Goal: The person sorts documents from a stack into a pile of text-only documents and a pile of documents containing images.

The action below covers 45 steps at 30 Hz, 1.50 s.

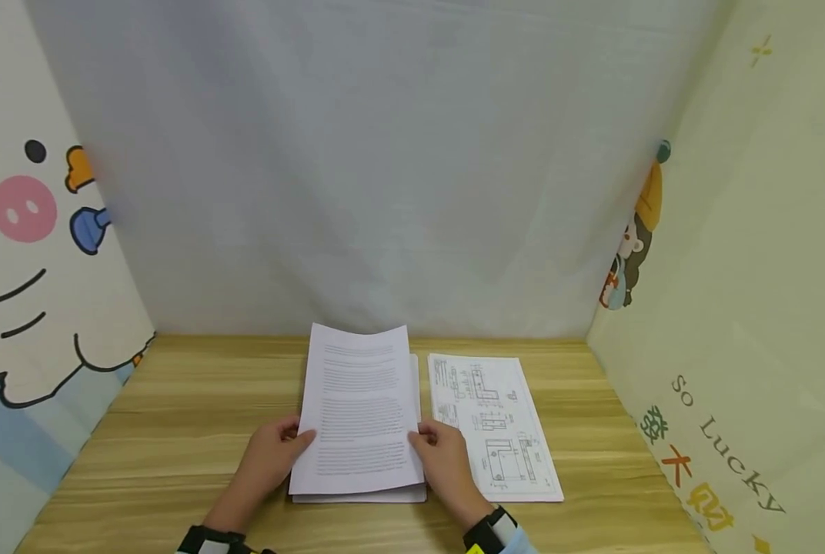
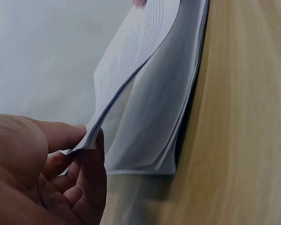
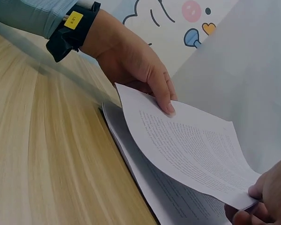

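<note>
Both hands hold a thin sheaf of printed paper (image 1: 360, 408) by its side edges, raised above a paper stack (image 1: 357, 498) on the table. My left hand (image 1: 274, 450) pinches the left edge between thumb and fingers; the left wrist view shows the thumb on top and fingers beneath. On the opposite edge, my right hand (image 1: 445, 462) pinches the paper the same way, seen also as the hand (image 3: 267, 194) in the right wrist view. The sheaf sags in the middle, and a gap shows between it and the stack below.
To the right lies a pile of sheets with technical drawings (image 1: 496, 431), close beside my right hand. The wooden table (image 1: 198, 415) runs back to a grey-white curtain (image 1: 371, 169). Printed cloth panels (image 1: 745, 308) stand at both sides.
</note>
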Tool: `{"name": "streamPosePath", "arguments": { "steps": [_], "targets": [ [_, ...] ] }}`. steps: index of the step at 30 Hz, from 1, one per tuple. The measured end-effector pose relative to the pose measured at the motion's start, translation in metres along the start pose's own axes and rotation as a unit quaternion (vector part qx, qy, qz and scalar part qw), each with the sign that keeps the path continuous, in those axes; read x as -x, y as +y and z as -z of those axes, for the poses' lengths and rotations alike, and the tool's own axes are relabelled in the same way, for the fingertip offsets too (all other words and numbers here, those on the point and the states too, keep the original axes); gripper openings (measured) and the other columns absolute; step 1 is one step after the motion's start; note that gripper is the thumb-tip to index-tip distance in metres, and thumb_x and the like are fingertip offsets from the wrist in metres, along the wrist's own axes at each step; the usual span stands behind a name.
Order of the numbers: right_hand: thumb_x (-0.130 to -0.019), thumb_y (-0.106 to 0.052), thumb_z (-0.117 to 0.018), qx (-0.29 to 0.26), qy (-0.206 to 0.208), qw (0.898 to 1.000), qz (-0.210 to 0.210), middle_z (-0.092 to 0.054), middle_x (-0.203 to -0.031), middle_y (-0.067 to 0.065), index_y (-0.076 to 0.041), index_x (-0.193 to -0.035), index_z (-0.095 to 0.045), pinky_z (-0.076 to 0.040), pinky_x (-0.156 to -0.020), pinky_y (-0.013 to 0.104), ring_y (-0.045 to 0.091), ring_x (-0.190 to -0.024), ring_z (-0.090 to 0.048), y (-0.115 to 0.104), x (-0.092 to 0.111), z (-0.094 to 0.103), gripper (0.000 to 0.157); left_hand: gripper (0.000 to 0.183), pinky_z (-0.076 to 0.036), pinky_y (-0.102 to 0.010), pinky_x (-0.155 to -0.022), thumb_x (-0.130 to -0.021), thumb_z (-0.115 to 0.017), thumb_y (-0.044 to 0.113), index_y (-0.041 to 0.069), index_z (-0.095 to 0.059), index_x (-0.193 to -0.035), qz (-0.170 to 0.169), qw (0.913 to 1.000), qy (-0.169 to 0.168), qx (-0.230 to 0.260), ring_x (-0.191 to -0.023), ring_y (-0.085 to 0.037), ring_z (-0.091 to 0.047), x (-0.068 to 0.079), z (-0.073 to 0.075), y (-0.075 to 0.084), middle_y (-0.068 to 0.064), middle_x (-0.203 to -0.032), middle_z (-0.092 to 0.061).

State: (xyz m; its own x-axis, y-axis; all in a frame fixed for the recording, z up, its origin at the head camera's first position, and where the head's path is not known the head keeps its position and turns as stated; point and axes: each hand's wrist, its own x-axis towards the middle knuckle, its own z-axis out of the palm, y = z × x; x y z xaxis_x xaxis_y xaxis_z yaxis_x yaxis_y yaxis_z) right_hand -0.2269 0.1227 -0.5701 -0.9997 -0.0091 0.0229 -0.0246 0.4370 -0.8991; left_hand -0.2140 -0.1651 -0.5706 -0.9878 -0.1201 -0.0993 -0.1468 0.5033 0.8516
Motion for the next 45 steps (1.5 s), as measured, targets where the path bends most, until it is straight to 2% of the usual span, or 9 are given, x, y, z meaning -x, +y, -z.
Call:
{"name": "streamPosePath", "arguments": {
  "steps": [4, 9, 15, 24, 32, 39, 45],
  "targets": [
    [-0.094, -0.014, -0.074, 0.014, 0.018, 1.000, 0.006, -0.072, -0.077, 0.001, -0.003, -0.098, -0.077, -0.051, -0.056, 0.022, 0.011, -0.066, -0.062, 0.003, 0.001, 0.004, 0.012, 0.037, -0.049, -0.032, -0.070, -0.097, -0.071, 0.021, -0.003, -0.070, -0.126, -0.003, 0.9999, 0.005, -0.010, -0.083, -0.019, -0.060, -0.002, -0.007, 0.005, -0.010, -0.099, -0.069],
    [-0.093, -0.013, -0.075, 0.033, 0.018, 0.999, 0.020, -0.068, -0.071, -0.002, -0.004, -0.095, -0.077, -0.048, -0.051, 0.021, 0.010, -0.060, -0.059, 0.009, 0.002, 0.003, 0.009, 0.041, -0.051, -0.033, -0.070, -0.097, -0.071, 0.021, -0.004, -0.069, -0.129, 0.002, 0.9998, 0.007, -0.021, -0.084, -0.019, -0.062, -0.004, -0.009, 0.004, -0.011, -0.102, -0.070],
    [-0.091, -0.014, -0.077, 0.080, 0.017, 0.996, 0.043, -0.063, -0.066, -0.005, -0.006, -0.088, -0.076, -0.047, -0.050, 0.021, 0.007, -0.056, -0.056, 0.014, 0.003, -0.002, 0.008, 0.036, -0.053, -0.035, -0.071, -0.095, -0.072, 0.019, -0.003, -0.072, -0.124, -0.006, 0.9979, 0.006, -0.064, -0.081, -0.017, -0.063, -0.004, -0.012, 0.002, -0.008, -0.096, -0.071],
    [-0.086, -0.015, -0.082, 0.155, 0.005, 0.987, 0.048, -0.064, -0.066, -0.004, -0.006, -0.083, -0.074, -0.045, -0.049, 0.021, 0.006, -0.057, -0.056, 0.013, 0.009, -0.003, 0.013, 0.036, -0.051, -0.039, -0.072, -0.090, -0.079, 0.021, 0.001, -0.073, -0.119, -0.011, 0.9890, 0.019, -0.147, -0.079, -0.017, -0.061, -0.004, -0.016, -0.001, -0.004, -0.092, -0.071],
    [-0.087, -0.021, -0.082, 0.215, -0.003, 0.976, 0.033, -0.070, -0.070, 0.000, -0.003, -0.093, -0.072, -0.049, -0.050, 0.022, 0.006, -0.058, -0.061, 0.008, 0.010, -0.003, 0.021, 0.054, -0.049, -0.038, -0.069, -0.087, -0.082, 0.023, -0.001, -0.063, -0.132, -0.016, 0.9861, 0.028, -0.163, -0.078, -0.016, -0.061, -0.002, -0.016, -0.004, -0.002, -0.092, -0.070],
    [-0.087, -0.024, -0.083, 0.259, 0.000, 0.965, 0.034, -0.061, -0.061, -0.003, -0.003, -0.090, -0.069, -0.043, -0.043, 0.022, 0.006, -0.049, -0.055, 0.007, 0.011, -0.006, 0.025, 0.055, -0.050, -0.041, -0.071, -0.085, -0.084, 0.027, 0.000, -0.064, -0.128, -0.007, 0.9833, 0.028, -0.180, -0.081, -0.018, -0.062, -0.004, -0.016, -0.003, -0.004, -0.097, -0.070],
    [-0.087, -0.028, -0.083, 0.285, -0.001, 0.957, 0.047, -0.059, -0.061, -0.004, -0.006, -0.087, -0.067, -0.041, -0.043, 0.022, 0.006, -0.050, -0.053, 0.008, 0.012, -0.005, 0.028, 0.058, -0.051, -0.045, -0.074, -0.084, -0.084, 0.029, -0.001, -0.064, -0.130, 0.001, 0.9821, 0.026, -0.187, -0.087, -0.021, -0.063, -0.003, -0.014, -0.003, -0.008, -0.103, -0.069]
  ]
}}
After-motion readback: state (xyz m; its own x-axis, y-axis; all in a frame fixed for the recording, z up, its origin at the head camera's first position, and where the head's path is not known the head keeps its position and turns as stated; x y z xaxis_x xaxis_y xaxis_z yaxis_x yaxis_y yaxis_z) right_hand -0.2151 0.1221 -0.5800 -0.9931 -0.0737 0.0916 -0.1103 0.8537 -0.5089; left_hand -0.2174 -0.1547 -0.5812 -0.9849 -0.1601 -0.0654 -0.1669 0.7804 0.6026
